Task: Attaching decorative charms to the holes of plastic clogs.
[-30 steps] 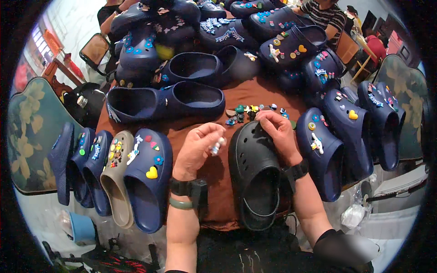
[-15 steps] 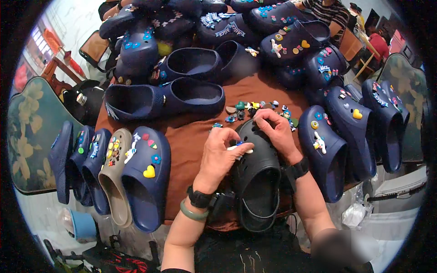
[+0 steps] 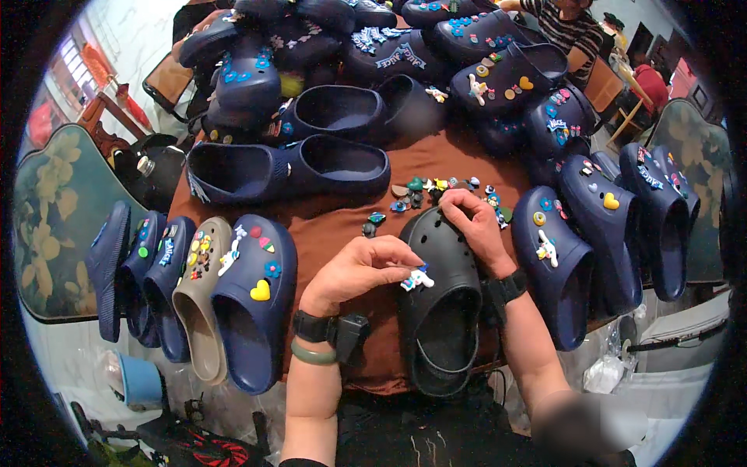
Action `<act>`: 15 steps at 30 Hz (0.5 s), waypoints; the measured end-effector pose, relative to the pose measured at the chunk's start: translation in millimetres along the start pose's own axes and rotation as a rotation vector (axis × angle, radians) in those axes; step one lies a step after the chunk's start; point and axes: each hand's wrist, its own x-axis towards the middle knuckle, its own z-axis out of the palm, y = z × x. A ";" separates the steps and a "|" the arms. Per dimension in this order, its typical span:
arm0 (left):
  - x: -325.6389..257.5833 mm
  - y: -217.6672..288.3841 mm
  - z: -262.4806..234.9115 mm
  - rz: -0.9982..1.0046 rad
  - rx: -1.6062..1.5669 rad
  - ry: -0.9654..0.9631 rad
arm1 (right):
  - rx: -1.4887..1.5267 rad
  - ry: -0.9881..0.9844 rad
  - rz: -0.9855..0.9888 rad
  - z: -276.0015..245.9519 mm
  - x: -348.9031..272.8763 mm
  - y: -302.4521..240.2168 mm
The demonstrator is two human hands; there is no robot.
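Note:
A black clog point(image 3: 442, 300) with holes over its toe lies in front of me, its toe pointing away. Between the thumb and fingers of my left hand point(image 3: 354, 268) is a small white shoe charm point(image 3: 418, 279) with blue and coloured spots, held over the left side of the clog's upper. My right hand point(image 3: 480, 233) grips the clog's toe on the right, its fingertips bent at the front edge. Beyond the toe lies a loose heap of small colourful charms point(image 3: 420, 191), with a couple more charms point(image 3: 373, 223) to its left.
The table has a brown cloth point(image 3: 334, 226). Decorated navy clogs point(image 3: 253, 303) and a beige clog point(image 3: 198, 300) line the left edge. More navy clogs point(image 3: 548, 265) stand along the right. A pile of navy clogs point(image 3: 389, 50) fills the back. Another person point(image 3: 572, 31) sits at the far right.
My left hand has turned and drawn slightly left and down, so more of the white charm shows. My right hand stays at the clog's toe.

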 end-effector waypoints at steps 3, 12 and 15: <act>0.9 2.2 1.7 0.103 0.115 -0.004 | -0.022 -0.007 -0.003 -1.5 0.3 -0.5; -3.7 10.9 11.8 0.065 0.354 0.058 | 0.007 -0.019 0.006 -1.3 0.5 1.1; -7.5 12.2 11.9 0.037 0.381 0.062 | -0.021 -0.007 -0.013 0.2 -0.2 0.0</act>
